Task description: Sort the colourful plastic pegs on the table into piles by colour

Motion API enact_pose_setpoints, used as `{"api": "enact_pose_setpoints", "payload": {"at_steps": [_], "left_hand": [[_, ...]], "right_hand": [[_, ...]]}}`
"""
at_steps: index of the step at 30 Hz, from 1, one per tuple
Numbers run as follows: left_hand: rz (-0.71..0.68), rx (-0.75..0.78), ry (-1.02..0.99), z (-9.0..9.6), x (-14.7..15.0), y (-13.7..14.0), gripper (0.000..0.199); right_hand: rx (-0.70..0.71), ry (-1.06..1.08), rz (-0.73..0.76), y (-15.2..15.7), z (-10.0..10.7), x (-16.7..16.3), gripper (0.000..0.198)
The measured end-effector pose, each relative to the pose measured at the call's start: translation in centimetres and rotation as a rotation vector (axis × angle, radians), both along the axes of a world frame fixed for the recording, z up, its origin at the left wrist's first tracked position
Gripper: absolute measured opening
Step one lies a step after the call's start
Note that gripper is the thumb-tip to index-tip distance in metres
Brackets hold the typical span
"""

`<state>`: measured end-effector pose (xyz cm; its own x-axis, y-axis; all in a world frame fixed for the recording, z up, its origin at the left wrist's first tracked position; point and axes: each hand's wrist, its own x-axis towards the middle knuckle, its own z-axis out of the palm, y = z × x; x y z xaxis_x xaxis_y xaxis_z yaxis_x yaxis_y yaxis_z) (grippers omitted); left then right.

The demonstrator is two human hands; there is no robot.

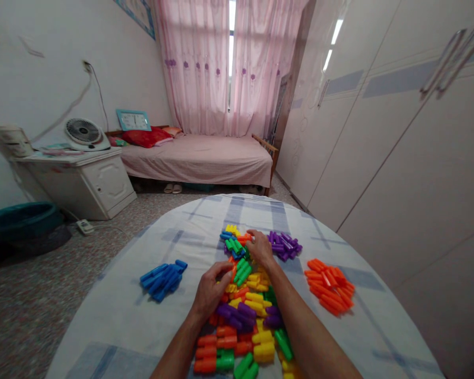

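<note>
Both hands in mixed pile (247, 310) mid-table (114, 316): left hand (211, 289) pinching an orange piece (233, 272) w/ curled fingers, right hand (260, 247) flat on far pieces, grip not visible; blue (163, 277), purple (284, 245), orange (329, 287) heaps kept apart, apparently by colour.

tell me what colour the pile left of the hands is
Blue: the sorted pile shows best in the head view.

A bed (205, 158) with a pink cover is set under pink curtains (229, 63), with red pillows (146, 138) laid at its head. A white fan (82, 132) is placed on a white cabinet (90, 184) at the left wall. A teal basin (19, 220) is seen on the floor, and white wardrobes (398, 158) are ranged along the right.
</note>
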<state>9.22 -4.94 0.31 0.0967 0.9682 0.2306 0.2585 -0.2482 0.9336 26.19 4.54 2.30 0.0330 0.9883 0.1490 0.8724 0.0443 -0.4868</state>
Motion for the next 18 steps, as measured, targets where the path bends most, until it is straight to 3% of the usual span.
{"api": "enact_pose_setpoints", "payload": {"at_steps": [5, 13, 18], "left_hand": [[0.003, -0.001, -0.004, 0.3, 0.1, -0.1, 0.024], [-0.004, 0.003, -0.003, -0.1, 0.0, 0.0, 0.023], [-0.009, 0.011, -0.007, -0.4, -0.1, 0.1, 0.023]], "right_hand": [[-0.002, -0.011, 0.088, 0.5, -0.2, -0.5, 0.039], [0.047, -0.004, 0.089, -0.2, 0.3, -0.2, 0.027], [0.238, 0.175, 0.082, -2.1, 1.9, 2.0, 0.027]]}}
